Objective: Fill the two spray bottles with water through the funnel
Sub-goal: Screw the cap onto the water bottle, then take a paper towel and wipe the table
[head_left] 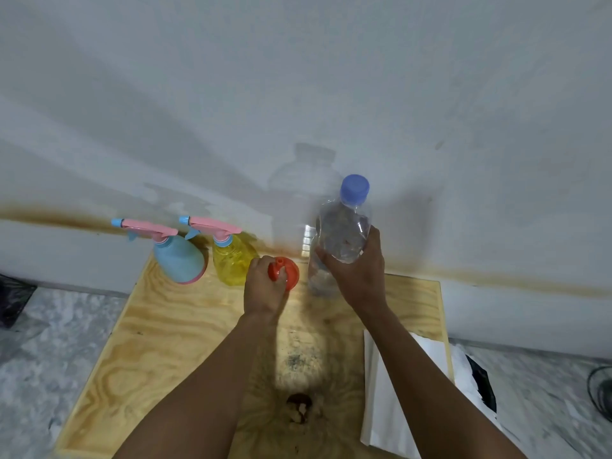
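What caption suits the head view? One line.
Left hand grips the funnel, right hand holds the capped bottle, beside the blue sprayer and yellow sprayer.

Both bare forearms stretched forward, left grip (265,288) curled tight, knuckles up, right grip (356,270) wrapped wide, farther out

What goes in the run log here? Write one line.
left hand grips funnel | right hand holds capped water bottle | blue spray bottle, yellow spray bottle: heads on
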`<state>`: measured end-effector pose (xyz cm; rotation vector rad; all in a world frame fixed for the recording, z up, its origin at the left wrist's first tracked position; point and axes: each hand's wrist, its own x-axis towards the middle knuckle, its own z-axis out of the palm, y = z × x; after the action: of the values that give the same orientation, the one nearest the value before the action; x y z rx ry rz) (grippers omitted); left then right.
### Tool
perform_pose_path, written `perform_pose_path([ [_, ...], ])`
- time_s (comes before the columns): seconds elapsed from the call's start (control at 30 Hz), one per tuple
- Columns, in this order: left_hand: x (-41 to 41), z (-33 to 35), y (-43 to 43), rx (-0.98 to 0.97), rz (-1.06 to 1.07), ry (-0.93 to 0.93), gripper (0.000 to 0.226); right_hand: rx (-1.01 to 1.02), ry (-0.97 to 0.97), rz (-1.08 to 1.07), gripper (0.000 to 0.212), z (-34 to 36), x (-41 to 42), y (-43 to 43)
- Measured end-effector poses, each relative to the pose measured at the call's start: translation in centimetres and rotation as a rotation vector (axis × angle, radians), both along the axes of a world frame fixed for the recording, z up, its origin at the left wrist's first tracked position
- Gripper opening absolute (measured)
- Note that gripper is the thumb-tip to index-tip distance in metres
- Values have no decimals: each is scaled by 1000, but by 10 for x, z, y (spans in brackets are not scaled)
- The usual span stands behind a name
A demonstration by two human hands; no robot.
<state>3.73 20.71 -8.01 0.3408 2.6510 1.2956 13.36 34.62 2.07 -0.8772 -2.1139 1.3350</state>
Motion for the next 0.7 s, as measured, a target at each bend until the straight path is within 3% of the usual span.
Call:
perform_pose_path([
  [0.4, 2, -19, 2, -13, 8, -50, 21, -20, -50, 84, 77, 0, 1, 1],
  [0.57, 12, -9, -3, 31, 18, -101, 45, 74, -124, 143, 105, 4, 18, 1],
  [0.63, 26, -6, -8, 26, 46, -91, 54, 137, -160, 100, 100, 3, 42, 2],
  [0.7, 53, -4, -15, 45, 13, -61, 57, 228, -168, 37, 77, -5, 76, 6],
])
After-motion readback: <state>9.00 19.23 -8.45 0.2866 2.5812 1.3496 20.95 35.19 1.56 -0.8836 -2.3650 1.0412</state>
